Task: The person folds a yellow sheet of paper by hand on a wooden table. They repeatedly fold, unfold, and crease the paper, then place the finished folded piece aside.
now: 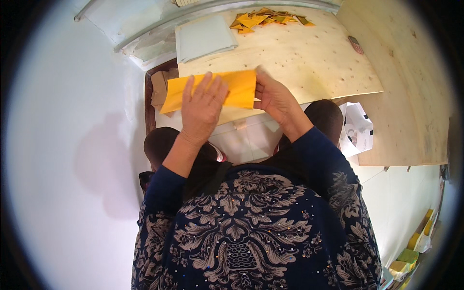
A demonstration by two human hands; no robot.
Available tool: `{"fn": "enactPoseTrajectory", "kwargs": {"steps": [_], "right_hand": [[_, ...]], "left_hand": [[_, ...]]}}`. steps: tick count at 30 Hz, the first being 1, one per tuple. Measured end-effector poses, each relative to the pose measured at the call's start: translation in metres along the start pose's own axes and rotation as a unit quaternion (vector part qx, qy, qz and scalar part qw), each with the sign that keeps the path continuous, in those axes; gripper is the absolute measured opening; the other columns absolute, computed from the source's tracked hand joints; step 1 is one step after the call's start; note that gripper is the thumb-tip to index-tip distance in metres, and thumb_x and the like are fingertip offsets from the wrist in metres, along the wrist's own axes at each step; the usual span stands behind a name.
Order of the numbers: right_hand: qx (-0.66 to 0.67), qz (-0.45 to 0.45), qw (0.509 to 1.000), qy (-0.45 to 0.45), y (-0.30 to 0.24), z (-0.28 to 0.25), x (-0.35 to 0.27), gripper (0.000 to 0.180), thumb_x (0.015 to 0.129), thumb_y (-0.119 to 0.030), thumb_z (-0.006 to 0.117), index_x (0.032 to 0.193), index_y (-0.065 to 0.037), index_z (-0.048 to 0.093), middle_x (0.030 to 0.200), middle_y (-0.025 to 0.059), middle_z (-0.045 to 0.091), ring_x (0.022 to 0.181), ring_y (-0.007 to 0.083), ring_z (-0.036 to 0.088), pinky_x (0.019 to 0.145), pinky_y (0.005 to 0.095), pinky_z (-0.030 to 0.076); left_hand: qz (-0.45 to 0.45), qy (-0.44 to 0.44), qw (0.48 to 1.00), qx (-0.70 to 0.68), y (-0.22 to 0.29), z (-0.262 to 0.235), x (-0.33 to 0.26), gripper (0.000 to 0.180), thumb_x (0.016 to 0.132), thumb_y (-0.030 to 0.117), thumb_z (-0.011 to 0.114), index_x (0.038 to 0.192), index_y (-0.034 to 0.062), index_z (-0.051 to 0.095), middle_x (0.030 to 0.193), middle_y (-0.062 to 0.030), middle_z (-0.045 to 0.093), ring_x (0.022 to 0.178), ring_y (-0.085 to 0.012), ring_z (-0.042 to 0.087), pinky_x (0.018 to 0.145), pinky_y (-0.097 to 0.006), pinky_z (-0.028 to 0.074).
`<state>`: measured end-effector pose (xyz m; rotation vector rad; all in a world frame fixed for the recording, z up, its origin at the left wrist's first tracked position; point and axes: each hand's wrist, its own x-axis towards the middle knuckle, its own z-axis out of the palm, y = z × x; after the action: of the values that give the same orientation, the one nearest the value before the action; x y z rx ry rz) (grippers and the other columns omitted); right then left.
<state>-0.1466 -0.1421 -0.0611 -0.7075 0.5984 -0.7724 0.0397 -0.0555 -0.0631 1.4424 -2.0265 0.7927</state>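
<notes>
Paper: a folded orange paper strip [212, 90] lies flat on the near edge of the plywood board [309, 58].
Long axis: runs left to right, its left end dipping slightly toward the person and overhanging the board's edge.
Left hand [203, 106]: laid palm down on the strip's middle, fingers spread, pressing rather than gripping.
Right hand [275, 96]: pinches the strip's right end.
Far side: a pile of folded orange pieces [266, 19]; pale blue sheets [205, 37] beside it.
</notes>
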Motion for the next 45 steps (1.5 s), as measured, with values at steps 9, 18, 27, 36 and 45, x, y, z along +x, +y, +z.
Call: {"fn": "enactPoseTrajectory", "kwargs": {"steps": [9,18,27,36,45], "right_hand": [[-0.443,-0.148,0.881,-0.071,-0.016,0.017,-0.026,0.021,0.093,-0.020,0.064,0.096,0.000,0.068,0.074,0.0033,0.066,0.066,0.0065,0.055,0.060,0.0225,0.046],[-0.488,-0.175,0.853,-0.058,-0.032,0.046,-0.064,0.018,0.090,-0.015,0.070,0.098,0.001,0.068,0.073,0.0036,0.065,0.066,0.0054,0.054,0.060,0.0220,0.046],[-0.386,-0.225,0.893,-0.056,-0.041,0.052,-0.072,0.015,0.089,-0.010,0.071,0.098,0.001,0.067,0.084,-0.0008,0.065,0.074,0.0050,0.057,0.066,0.0192,0.048],[-0.418,-0.291,0.859,-0.045,-0.049,0.026,-0.025,0.011,0.090,-0.011,0.070,0.095,-0.002,0.066,0.082,-0.0031,0.062,0.076,0.0042,0.054,0.067,0.0186,0.046],[-0.619,-0.543,0.560,-0.092,-0.049,0.001,0.040,0.014,0.080,-0.009,0.074,0.092,-0.011,0.067,0.104,0.0019,0.070,0.110,0.0213,0.063,0.097,0.0367,0.050]], "left_hand": [[-0.139,-0.023,0.972,-0.190,0.006,-0.045,0.013,0.064,0.073,0.033,0.079,0.125,0.0040,0.055,0.134,-0.0135,0.054,0.133,-0.0321,0.044,0.115,-0.050,0.023],[-0.295,-0.075,0.836,-0.457,0.017,-0.065,0.046,0.016,0.074,0.014,0.078,0.083,0.0039,0.070,0.081,-0.0069,0.066,0.081,-0.0209,0.062,0.076,-0.032,0.048],[-0.341,-0.114,0.810,-0.462,0.015,-0.078,0.054,0.016,0.079,0.016,0.075,0.084,0.0017,0.070,0.083,-0.0053,0.069,0.078,-0.0136,0.063,0.075,-0.027,0.049],[-0.346,-0.255,0.820,-0.377,-0.022,-0.044,0.015,0.018,0.077,0.011,0.076,0.091,0.0018,0.068,0.081,-0.0047,0.067,0.078,-0.0126,0.060,0.077,-0.027,0.048],[-0.111,0.021,0.990,0.085,-0.112,0.031,-0.014,0.011,0.074,0.009,0.069,0.084,0.0143,0.066,0.089,0.0009,0.063,0.098,-0.0175,0.059,0.105,-0.045,0.035]]}}
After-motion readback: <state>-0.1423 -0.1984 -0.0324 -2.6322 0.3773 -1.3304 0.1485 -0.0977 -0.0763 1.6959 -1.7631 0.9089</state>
